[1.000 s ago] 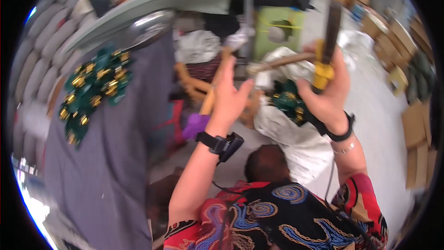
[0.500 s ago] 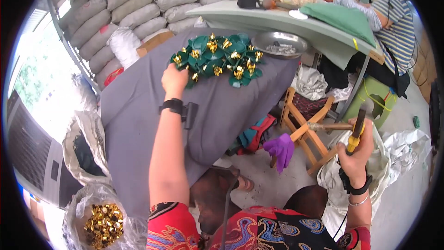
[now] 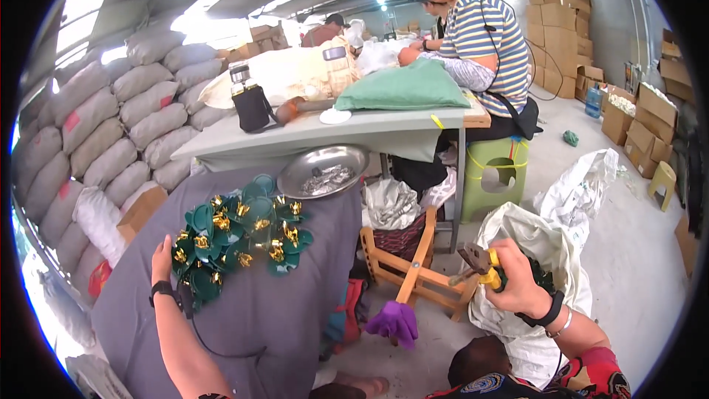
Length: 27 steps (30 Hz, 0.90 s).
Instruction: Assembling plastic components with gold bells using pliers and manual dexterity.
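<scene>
From my remote feed: the grey-cloth-covered desk [image 3: 284, 318] carries the pile of cupped green pieces with gold metal fittings [image 3: 233, 239]. Left hand [image 3: 161, 261] is at the pile's left edge; can't tell if its fingers pinch. Right hand [image 3: 517, 281] has fingers clamped on a yellow-gripped tool with a dark metal head [image 3: 490, 273]. I'd take pieces singly, tool clear. Grips partly hidden; wooden stub [image 3: 459, 279] unclear; lower pieces buried.
</scene>
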### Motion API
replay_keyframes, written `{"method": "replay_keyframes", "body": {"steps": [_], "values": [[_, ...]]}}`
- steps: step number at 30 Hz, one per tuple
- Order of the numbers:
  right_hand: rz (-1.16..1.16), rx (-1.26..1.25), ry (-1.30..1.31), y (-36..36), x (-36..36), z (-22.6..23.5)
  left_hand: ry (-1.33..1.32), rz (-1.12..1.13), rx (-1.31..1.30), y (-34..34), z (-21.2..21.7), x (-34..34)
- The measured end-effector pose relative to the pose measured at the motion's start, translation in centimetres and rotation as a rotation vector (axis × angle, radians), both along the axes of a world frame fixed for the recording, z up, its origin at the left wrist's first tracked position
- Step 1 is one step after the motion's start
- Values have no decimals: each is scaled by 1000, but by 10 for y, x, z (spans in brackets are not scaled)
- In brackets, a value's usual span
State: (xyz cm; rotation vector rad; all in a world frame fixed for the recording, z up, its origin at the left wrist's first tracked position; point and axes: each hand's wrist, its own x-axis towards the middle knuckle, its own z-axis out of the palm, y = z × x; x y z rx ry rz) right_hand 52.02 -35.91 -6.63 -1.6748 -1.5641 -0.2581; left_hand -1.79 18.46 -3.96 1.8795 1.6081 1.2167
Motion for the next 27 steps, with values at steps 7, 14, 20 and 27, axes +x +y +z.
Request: {"method": "replay_keyframes", "body": {"steps": [7, 14, 20, 27], "values": [[-36, -2, 15, 15, -9, -1, -302, -158, -367, -12, 7, 17], [85, -48, -4, 31, -7, -10, -208, -51, -335, -70, 14, 35], [19, 51, 129, 19, -18, -3, -88, -185, -233, -109, 32, 71], [84, 80, 134, 22, -24, -13, -68, 2, -322, -152, 25, 61]]}}
